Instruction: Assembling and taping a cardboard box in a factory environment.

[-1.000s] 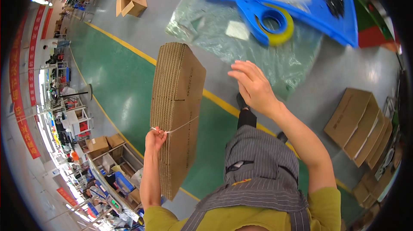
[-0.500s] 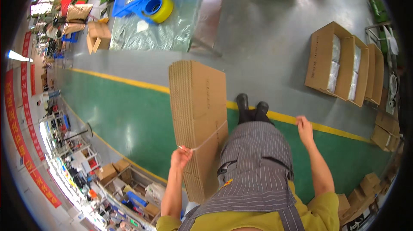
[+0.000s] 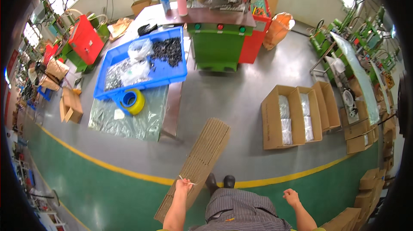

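Left hand (image 3: 183, 185) nearer, fingers closed on white strap (image 3: 194, 183) | carton bundle (image 3: 207, 148): extends both ways from those fingers, long axis near-left to far-right, far end right of bench (image 3: 172, 117) near-right corner | right hand (image 3: 291, 197) well apart, closure cannot be told

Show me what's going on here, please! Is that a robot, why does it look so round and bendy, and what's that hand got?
No robot here, just a person using two bare hands. A camera on the person's head looks down, and its very wide lens bends straight things near the rim.

The left hand has its grip on a white string on a stack of flat cardboard. The right hand is out to the side, and I can't see anything in it.

On the table ahead sits a blue tray with black bits and clear bags. Beside it, yellow tape rests on a clear plastic sheet.
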Available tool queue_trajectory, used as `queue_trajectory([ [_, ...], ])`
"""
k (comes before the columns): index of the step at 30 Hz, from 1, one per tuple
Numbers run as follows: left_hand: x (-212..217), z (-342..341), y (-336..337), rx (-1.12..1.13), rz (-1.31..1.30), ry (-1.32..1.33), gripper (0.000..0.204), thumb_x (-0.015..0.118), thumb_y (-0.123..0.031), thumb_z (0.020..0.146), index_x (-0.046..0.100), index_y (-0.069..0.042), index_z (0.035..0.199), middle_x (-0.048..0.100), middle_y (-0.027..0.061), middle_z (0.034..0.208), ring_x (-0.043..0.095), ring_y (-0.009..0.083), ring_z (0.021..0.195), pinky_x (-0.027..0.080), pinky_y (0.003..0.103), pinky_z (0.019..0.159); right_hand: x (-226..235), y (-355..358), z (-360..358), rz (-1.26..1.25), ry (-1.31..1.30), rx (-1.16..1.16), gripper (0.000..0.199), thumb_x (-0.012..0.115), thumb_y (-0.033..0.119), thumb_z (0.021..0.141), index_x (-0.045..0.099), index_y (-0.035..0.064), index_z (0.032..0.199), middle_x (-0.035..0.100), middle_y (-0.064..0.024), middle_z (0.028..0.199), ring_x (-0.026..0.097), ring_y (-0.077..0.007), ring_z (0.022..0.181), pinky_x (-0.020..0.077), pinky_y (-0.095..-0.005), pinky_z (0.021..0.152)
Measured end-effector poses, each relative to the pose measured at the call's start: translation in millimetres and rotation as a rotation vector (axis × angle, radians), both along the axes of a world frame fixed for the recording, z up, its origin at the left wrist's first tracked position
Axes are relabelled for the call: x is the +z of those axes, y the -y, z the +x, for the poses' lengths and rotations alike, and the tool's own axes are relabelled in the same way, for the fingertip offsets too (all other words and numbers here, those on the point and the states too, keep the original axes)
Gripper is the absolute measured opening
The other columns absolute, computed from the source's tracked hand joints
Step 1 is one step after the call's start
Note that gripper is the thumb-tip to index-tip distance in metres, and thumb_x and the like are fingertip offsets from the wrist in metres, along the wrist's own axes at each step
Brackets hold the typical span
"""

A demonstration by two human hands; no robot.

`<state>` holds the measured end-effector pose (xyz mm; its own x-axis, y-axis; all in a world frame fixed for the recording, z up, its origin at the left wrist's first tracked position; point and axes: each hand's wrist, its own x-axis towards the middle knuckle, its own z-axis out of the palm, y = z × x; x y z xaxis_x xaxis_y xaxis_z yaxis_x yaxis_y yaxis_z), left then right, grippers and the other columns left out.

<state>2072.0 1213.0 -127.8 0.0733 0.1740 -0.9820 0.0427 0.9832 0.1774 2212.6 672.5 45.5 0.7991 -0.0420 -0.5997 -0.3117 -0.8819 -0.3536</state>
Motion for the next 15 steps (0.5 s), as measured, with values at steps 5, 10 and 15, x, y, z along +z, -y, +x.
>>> queue_trajectory([
  [5, -18.1, 83.4, -69.2, 0.027, 0.045, 0.036, 0.01, 0.04, -0.004, 0.079, 0.044, -0.011, 0.074, 0.048, 0.0007, 0.069, 0.054, 0.0223, 0.069, 0.043, 0.038, 0.06, 10.7, -32.0, 13.1, 0.014, -0.003, 0.111, 0.022, 0.053, 0.018, 0.084, 0.064, 0.0057, 0.099, 0.07, -0.0089, 0.083, 0.067, -0.0191, 0.082, 0.0517, -0.0321, 0.076],
  [10, -3.7, 109.0, -89.9, -0.553, 0.413, 0.269, 0.022, 0.049, -0.022, 0.088, 0.05, -0.005, 0.104, 0.057, 0.0089, 0.09, 0.059, 0.0235, 0.085, 0.051, 0.042, 0.074, 8.8, -57.3, 59.7, -0.005, 0.003, 0.307, 0.025, 0.053, 0.021, 0.084, 0.066, 0.0056, 0.098, 0.07, -0.0099, 0.086, 0.067, -0.025, 0.084, 0.0514, -0.0339, 0.079],
  [15, 41.6, 137.3, -5.4, -0.432, 0.192, 0.179, 0.034, 0.046, -0.02, 0.091, 0.046, -0.002, 0.119, 0.057, 0.0172, 0.111, 0.06, 0.0302, 0.098, 0.051, 0.045, 0.083, -30.3, -26.9, 220.6, -0.021, 0.38, 0.165, 0.014, 0.053, 0.014, 0.084, 0.063, 0.0049, 0.087, 0.066, -0.0133, 0.076, 0.065, -0.0265, 0.068, 0.0518, -0.0371, 0.065],
])
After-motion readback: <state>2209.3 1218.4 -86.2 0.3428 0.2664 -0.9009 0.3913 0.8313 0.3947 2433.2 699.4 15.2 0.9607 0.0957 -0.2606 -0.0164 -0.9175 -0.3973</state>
